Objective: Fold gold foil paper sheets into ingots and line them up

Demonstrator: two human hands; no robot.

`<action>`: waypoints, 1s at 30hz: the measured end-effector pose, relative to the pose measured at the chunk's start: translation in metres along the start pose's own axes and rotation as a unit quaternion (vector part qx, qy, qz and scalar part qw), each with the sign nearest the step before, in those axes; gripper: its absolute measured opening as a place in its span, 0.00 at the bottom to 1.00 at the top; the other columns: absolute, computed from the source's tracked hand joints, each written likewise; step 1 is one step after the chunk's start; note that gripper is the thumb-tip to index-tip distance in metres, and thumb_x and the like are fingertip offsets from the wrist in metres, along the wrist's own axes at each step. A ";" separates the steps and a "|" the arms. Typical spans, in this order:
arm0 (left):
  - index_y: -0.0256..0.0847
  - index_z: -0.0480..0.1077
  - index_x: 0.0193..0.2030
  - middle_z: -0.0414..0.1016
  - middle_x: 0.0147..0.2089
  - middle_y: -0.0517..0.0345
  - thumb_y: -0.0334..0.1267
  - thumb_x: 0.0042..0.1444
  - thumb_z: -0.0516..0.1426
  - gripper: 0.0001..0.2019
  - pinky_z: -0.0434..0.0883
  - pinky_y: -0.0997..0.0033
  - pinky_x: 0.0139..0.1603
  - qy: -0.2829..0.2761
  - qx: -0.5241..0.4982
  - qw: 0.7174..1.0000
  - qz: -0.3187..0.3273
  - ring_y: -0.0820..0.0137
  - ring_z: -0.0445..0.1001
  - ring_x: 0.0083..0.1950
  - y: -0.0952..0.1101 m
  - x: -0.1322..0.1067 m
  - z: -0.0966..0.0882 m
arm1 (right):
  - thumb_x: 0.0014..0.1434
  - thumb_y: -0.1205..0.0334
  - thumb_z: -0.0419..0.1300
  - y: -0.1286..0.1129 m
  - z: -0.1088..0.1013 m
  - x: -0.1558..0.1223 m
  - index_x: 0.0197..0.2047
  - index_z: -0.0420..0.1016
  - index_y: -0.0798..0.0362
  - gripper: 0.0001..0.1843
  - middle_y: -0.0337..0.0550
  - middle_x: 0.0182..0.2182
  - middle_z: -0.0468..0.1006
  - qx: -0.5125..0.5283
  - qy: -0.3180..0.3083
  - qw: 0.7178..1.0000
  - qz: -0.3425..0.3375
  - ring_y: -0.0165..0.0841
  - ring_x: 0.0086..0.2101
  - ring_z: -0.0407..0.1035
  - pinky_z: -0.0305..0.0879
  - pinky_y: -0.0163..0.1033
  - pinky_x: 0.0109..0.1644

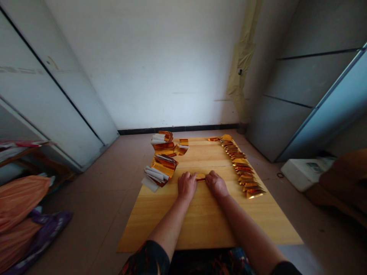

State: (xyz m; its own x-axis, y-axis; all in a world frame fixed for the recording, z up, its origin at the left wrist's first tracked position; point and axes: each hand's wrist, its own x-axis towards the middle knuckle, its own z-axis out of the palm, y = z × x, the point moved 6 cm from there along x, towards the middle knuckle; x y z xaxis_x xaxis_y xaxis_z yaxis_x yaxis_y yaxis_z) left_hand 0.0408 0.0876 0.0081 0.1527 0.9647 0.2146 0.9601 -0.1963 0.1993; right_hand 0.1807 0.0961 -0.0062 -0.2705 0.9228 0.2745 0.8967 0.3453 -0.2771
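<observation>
Between my two hands a small piece of gold foil paper (201,177) lies on the wooden board (206,221), folded into a narrow strip. My left hand (187,185) has its fingers closed on the left end of the paper. At the right end my right hand (217,184) grips it with bent fingers. To the left are curled stacks of gold foil sheets (164,164) with white backs. Along the right edge runs a row of folded gold paper pieces (242,168), overlapping one another.
More foil sheets (163,147) lie at the board's far left corner. A white box (301,173) stands on the floor to the right, near a grey cabinet (292,84). Orange and purple bags (25,214) are at the left. A white wall (172,65) rises behind.
</observation>
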 end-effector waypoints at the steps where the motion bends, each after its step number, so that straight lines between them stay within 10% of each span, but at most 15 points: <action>1: 0.53 0.72 0.50 0.69 0.39 0.54 0.37 0.59 0.51 0.15 0.61 0.67 0.43 -0.001 -0.011 1.000 0.006 0.65 0.67 0.44 -0.001 0.001 0.001 | 0.61 0.69 0.52 -0.001 -0.001 0.000 0.27 0.72 0.53 0.12 0.42 0.29 0.71 -0.006 -0.004 1.000 0.001 0.29 0.32 0.64 0.58 0.30 0.36; 13: 0.48 0.75 0.42 0.73 0.40 0.55 0.40 0.58 0.54 0.09 0.62 0.65 0.46 -0.006 -0.057 0.998 -0.030 0.64 0.69 0.47 -0.007 0.007 0.003 | 0.62 0.66 0.52 -0.012 -0.005 0.008 0.31 0.75 0.53 0.12 0.45 0.32 0.74 -0.050 -0.015 0.998 -0.020 0.31 0.34 0.65 0.55 0.33 0.39; 30: 0.46 0.54 0.64 0.75 0.30 0.62 0.32 0.51 0.56 0.32 0.63 0.75 0.32 0.004 -0.291 0.930 -0.224 0.69 0.73 0.31 -0.009 0.001 -0.001 | 0.64 0.65 0.49 -0.023 0.007 0.008 0.31 0.72 0.53 0.13 0.41 0.28 0.72 0.093 0.081 0.992 0.005 0.28 0.29 0.66 0.57 0.31 0.34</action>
State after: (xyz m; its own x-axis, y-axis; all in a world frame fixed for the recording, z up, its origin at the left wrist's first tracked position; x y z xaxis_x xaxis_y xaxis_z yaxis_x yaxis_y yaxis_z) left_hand 0.0321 0.0906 0.0073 -0.2350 0.9720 -0.0084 0.6372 0.1606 0.7538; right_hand 0.1557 0.0972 -0.0036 -0.1887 0.8918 0.4113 0.8145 0.3760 -0.4417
